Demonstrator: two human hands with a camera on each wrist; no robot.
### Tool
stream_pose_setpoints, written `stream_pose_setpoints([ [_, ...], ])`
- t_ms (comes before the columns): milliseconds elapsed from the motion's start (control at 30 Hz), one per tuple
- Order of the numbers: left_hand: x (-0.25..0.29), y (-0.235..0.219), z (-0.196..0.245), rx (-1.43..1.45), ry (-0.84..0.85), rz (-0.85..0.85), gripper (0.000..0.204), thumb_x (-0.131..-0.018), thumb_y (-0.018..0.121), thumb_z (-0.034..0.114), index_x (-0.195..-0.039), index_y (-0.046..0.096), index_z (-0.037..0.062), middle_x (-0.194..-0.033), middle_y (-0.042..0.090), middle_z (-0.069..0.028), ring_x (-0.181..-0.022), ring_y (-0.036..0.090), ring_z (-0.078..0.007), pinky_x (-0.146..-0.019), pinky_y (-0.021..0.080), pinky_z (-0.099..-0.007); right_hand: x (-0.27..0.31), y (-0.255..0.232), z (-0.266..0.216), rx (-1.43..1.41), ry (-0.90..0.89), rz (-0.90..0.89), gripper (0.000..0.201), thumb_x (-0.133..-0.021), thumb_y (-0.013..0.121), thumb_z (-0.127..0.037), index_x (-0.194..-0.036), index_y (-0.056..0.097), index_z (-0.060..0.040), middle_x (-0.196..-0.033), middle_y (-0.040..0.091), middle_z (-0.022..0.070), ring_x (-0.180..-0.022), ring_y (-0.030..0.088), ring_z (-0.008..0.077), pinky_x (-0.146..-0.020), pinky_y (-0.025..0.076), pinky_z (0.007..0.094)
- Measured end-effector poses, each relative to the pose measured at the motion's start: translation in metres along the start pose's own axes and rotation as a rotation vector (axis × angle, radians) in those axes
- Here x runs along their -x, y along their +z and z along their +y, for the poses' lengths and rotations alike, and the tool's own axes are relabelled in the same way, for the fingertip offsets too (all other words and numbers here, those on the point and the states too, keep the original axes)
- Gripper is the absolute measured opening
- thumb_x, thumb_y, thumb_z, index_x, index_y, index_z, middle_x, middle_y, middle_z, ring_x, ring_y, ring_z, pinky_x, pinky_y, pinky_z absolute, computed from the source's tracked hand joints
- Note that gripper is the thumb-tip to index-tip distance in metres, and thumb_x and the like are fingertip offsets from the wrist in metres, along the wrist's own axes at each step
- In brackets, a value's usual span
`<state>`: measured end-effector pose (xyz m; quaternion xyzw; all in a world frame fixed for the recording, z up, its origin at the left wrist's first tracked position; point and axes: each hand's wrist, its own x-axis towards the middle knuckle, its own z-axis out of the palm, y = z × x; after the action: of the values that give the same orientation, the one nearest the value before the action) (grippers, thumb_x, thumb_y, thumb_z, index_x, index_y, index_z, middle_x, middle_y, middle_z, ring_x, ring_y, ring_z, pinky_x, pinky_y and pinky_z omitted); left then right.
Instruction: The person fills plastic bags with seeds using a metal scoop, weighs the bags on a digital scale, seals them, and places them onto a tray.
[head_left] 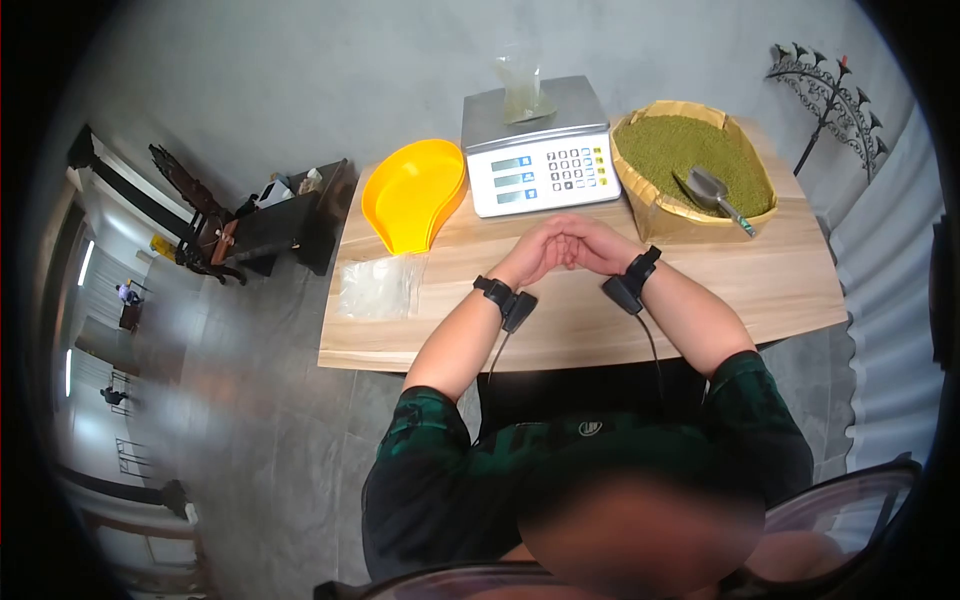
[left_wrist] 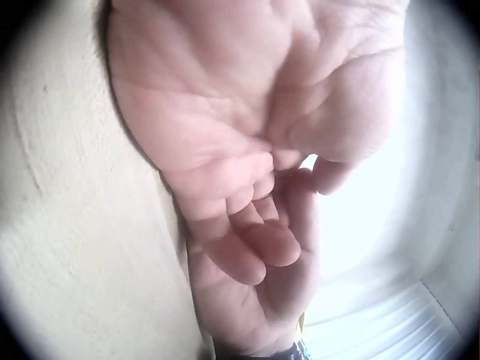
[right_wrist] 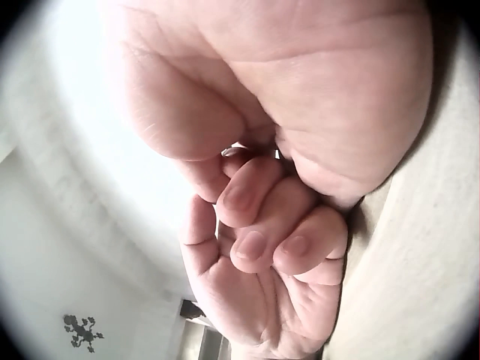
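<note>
In the head view, my left hand and right hand rest together on the wooden table, in front of a white digital scale. Their loosely curled fingers overlap, and neither holds an object. The left wrist view shows the left palm up close, its fingers lying over the right hand. From the right wrist, the right palm fills the top and the left hand lies below. On the scale's steel plate stands a clear plastic bag with some greenish contents.
Right of the scale, a brown paper sack holds green granules, with a metal scoop lying on them. On the left are a yellow pan and clear plastic bags. Cables run from both wrist cameras over the table edge.
</note>
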<state>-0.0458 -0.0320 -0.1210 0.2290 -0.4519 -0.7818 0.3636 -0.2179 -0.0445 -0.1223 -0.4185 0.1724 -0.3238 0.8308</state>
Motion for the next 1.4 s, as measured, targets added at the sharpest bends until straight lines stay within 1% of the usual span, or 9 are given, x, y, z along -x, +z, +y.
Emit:
stream_pose_setpoints([
  [300,-0.002,-0.004,0.001,0.009,-0.065,-0.005,0.028,-0.099,0.043,0.029,-0.112,0.054,0.0073,-0.086,0.06,-0.0068,-0.075,0.059,-0.0169,-0.074,0.05,-0.0334,0.001,0.0,-0.001,0.026,-0.004,0.023,0.021,-0.102,0.05,-0.023,-0.111,0.059,-0.0073,-0.079,0.062,0.0009,-0.064,0.059,0.0086,-0.054,0.047,0.024],
  [400,-0.002,-0.004,0.002,0.026,-0.059,-0.025,0.027,-0.099,0.041,0.025,-0.113,0.055,0.0057,-0.089,0.06,-0.008,-0.076,0.058,-0.0169,-0.071,0.05,-0.0311,0.002,0.003,0.0,-0.012,-0.012,0.049,0.022,-0.103,0.048,-0.024,-0.111,0.059,-0.0068,-0.08,0.062,0.0014,-0.064,0.059,0.009,-0.054,0.047,0.0235],
  [633,-0.002,-0.002,0.0,0.045,-0.05,-0.001,0.029,-0.101,0.041,0.03,-0.112,0.054,0.0068,-0.086,0.06,-0.0065,-0.076,0.058,-0.0166,-0.072,0.049,-0.0322,0.004,0.002,0.003,0.02,-0.032,0.069,0.023,-0.103,0.047,-0.023,-0.112,0.058,-0.006,-0.08,0.062,0.002,-0.064,0.06,0.0095,-0.054,0.047,0.0231],
  [700,-0.003,-0.004,0.0,-0.016,-0.049,-0.04,0.03,-0.102,0.04,0.031,-0.11,0.054,0.0061,-0.086,0.06,-0.0067,-0.076,0.058,-0.0164,-0.072,0.049,-0.0316,0.005,0.003,0.003,0.058,-0.059,0.06,0.023,-0.103,0.047,-0.023,-0.113,0.058,-0.0059,-0.08,0.062,0.0022,-0.064,0.059,0.0097,-0.054,0.046,0.0228],
  [1133,0.0,-0.003,0.001,-0.025,-0.048,-0.046,0.029,-0.101,0.039,0.028,-0.109,0.055,0.0047,-0.089,0.063,-0.0084,-0.078,0.059,-0.0167,-0.073,0.049,-0.0318,0.009,0.013,0.001,0.05,-0.059,0.118,0.021,-0.102,0.048,-0.021,-0.114,0.058,-0.0058,-0.082,0.064,0.0028,-0.065,0.06,0.0088,-0.053,0.045,0.0214],
  [1200,0.0,-0.002,0.001,-0.031,-0.034,-0.048,0.029,-0.1,0.039,0.027,-0.109,0.055,0.0043,-0.09,0.063,-0.0087,-0.08,0.06,-0.0169,-0.074,0.05,-0.0323,0.008,0.012,0.0,0.05,-0.048,0.065,0.022,-0.103,0.046,-0.017,-0.119,0.055,-0.0047,-0.094,0.064,0.0042,-0.072,0.061,0.0095,-0.056,0.046,0.0218],
  [1233,0.001,-0.002,0.001,-0.033,-0.033,-0.047,0.029,-0.1,0.039,0.027,-0.109,0.055,0.0043,-0.09,0.063,-0.0087,-0.08,0.06,-0.0169,-0.074,0.05,-0.0323,0.009,0.014,0.0,0.05,-0.05,0.062,0.022,-0.103,0.046,-0.017,-0.119,0.055,-0.0047,-0.094,0.064,0.0042,-0.072,0.061,0.0095,-0.056,0.046,0.0218],
  [1300,0.002,-0.001,0.002,-0.037,-0.023,-0.056,0.029,-0.1,0.04,0.027,-0.109,0.055,0.004,-0.091,0.063,-0.0089,-0.081,0.06,-0.0167,-0.075,0.05,-0.0321,0.01,0.02,-0.001,0.036,-0.051,0.125,0.021,-0.102,0.047,-0.019,-0.114,0.058,-0.0055,-0.082,0.065,0.003,-0.066,0.061,0.0084,-0.053,0.044,0.0206],
  [1400,0.002,0.002,0.003,-0.075,-0.022,-0.019,0.029,-0.101,0.04,0.027,-0.109,0.056,0.0041,-0.089,0.063,-0.0084,-0.079,0.06,-0.0164,-0.074,0.05,-0.0311,0.01,0.02,-0.002,0.028,-0.05,0.145,0.021,-0.102,0.048,-0.019,-0.114,0.058,-0.0056,-0.081,0.064,0.0023,-0.066,0.061,0.0082,-0.052,0.043,0.02],
])
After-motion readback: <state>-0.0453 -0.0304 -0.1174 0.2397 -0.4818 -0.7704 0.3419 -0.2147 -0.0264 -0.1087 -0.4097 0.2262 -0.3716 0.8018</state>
